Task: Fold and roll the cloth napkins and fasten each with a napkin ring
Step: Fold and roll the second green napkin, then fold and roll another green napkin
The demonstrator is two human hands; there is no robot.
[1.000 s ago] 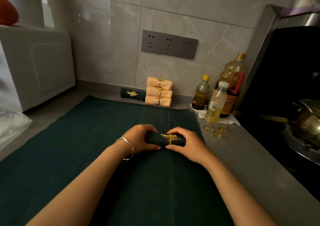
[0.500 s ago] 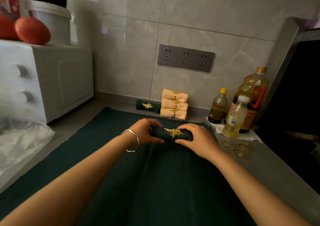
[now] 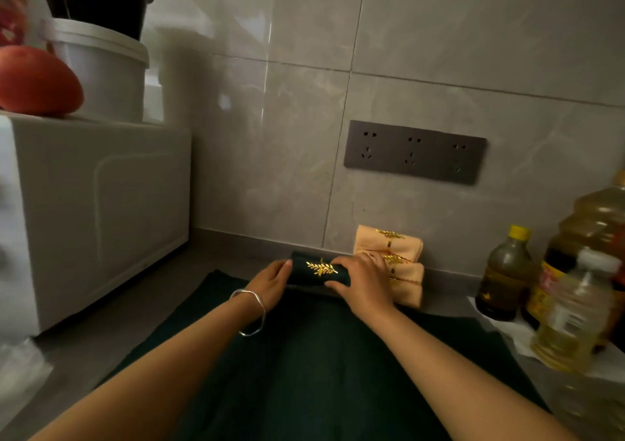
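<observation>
A rolled dark green napkin (image 3: pixel 309 276) with a gold leaf napkin ring (image 3: pixel 321 267) lies at the back of the counter near the wall. My left hand (image 3: pixel 272 281) holds its left end and my right hand (image 3: pixel 362 280) grips its right end. It sits over another dark green roll, which is mostly hidden beneath it. Just to the right is a stack of peach rolled napkins (image 3: pixel 399 264) with gold rings, partly behind my right hand. A large dark green cloth (image 3: pixel 321 366) is spread flat on the counter under my forearms.
A white appliance (image 3: pixel 98 210) stands at the left with a white tub (image 3: pixel 101 72) and a red fruit (image 3: pixel 37 80) on top. Oil bottles (image 3: pixel 504 275) crowd the right side on a white sheet. A grey socket strip (image 3: pixel 414 151) is on the tiled wall.
Both hands have carried the ringed green roll from the middle of the spread cloth back to the wall, beside the peach stack. The camera has tilted up and leftwards.
</observation>
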